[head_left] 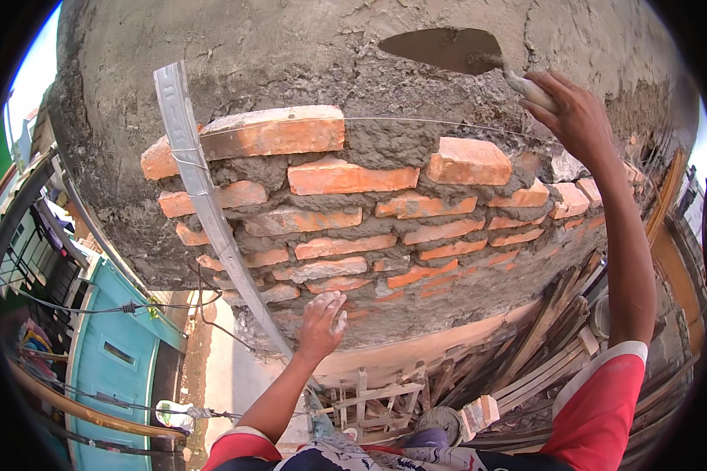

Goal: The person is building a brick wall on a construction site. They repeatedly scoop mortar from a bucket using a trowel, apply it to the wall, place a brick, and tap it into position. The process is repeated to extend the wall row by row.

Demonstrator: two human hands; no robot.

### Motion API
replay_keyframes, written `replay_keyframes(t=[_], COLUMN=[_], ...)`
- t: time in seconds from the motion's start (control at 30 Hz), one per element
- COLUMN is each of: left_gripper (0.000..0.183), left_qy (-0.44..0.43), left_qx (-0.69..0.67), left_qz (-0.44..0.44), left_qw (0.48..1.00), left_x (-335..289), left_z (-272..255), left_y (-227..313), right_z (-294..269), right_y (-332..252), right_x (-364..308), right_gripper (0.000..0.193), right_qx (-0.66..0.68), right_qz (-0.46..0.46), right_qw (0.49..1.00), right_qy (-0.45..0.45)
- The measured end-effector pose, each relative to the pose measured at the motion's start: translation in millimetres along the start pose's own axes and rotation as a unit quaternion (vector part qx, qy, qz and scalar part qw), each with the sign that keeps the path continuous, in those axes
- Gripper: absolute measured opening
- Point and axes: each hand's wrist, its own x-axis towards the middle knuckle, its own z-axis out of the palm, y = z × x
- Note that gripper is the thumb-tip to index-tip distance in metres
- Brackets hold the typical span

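Note:
My right hand grips the handle of a pointed trowel, raised at the upper right, its broad blade grey with mortar and pointing left. My left hand is low in front of the wall's lower courses, fingers slightly bent and apart, nothing in it; whether it touches the wall I cannot tell. Orange bricks lie in uneven courses with thick grey mortar between them. A long top brick sits at the left, a shorter brick further right. A thin string runs across the top course.
A metal channel leans at the wall's left end, with string wound around it. Dark cables cross at left before a teal gate. Below right are stacked wooden boards, a bucket and loose bricks.

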Motion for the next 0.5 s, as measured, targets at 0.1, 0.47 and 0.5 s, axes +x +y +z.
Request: replay_keyframes(t=[0.1, 0.47, 0.5], left_gripper=[0.052, 0.049, 0.049], left_qy=[-0.006, -0.018, -0.017], left_qx=[0.019, -0.011, -0.003], left_qz=[-0.010, -0.015, -0.013], left_qw=[1.000, 1.000, 1.000], left_x=[-2.8, -3.4, -4.2], left_z=[-6.1, -9.7, -12.6], left_y=[-4.5, 2.4, 0.6], right_z=[-13.3, -55.8, -66.6], right_y=[-30.1, -62.4, -56.6], right_x=[-68.1, -113.5, -115.1], right_gripper=[0.041, 0.041, 0.041], right_qx=[0.173, 0.063, 0.056], right_qz=[0.089, 0.126, 0.100], right_qw=[0.981, 0.960, 0.967], right_qy=[0.020, -0.241, -0.229])
